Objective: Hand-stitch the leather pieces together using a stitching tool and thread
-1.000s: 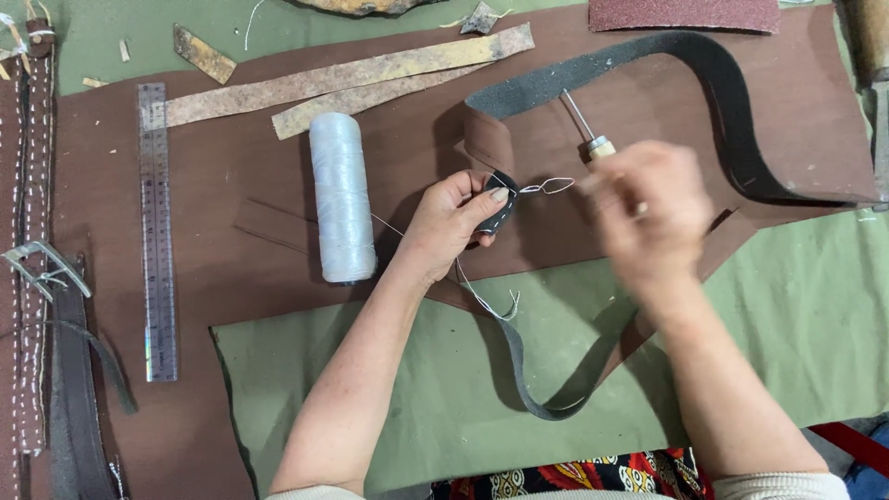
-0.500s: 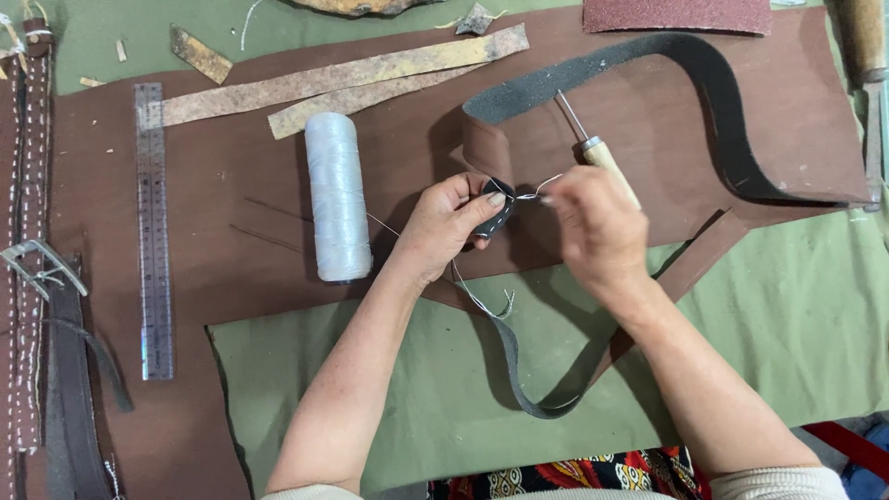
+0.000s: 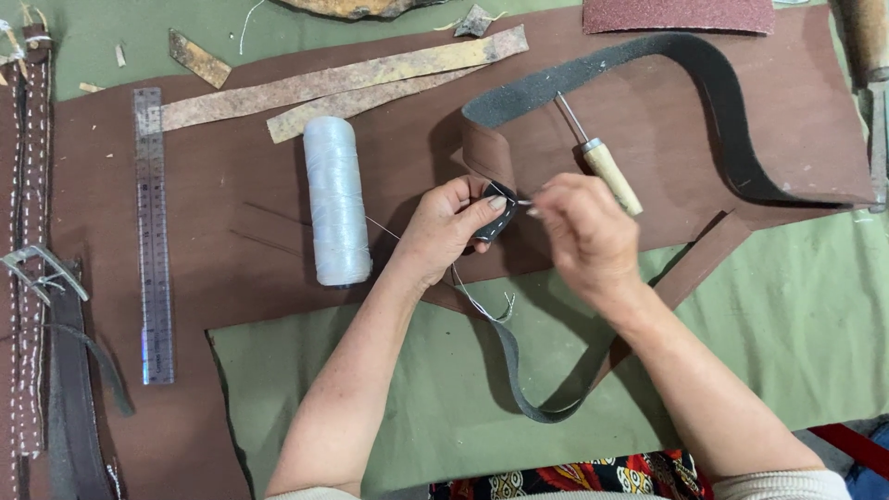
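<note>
Stitching a dark leather strap [image 3: 532, 389] by hand, mid-stitch at the folded end.

Head view: the left hand [image 3: 451, 227] pinched the folded strap end between thumb and fingers above the brown leather sheet [image 3: 231, 231]; the right hand [image 3: 583, 231] had its fingertips pressed together on what looked like a needle [image 3: 524, 202] at the fold, white thread [image 3: 482, 301] trailing below. An awl [image 3: 602, 157] lay just beside the right hand, a thread spool [image 3: 335, 199] to the left. Judged: drawing the stitch through called for a firm, steady pull.
</note>
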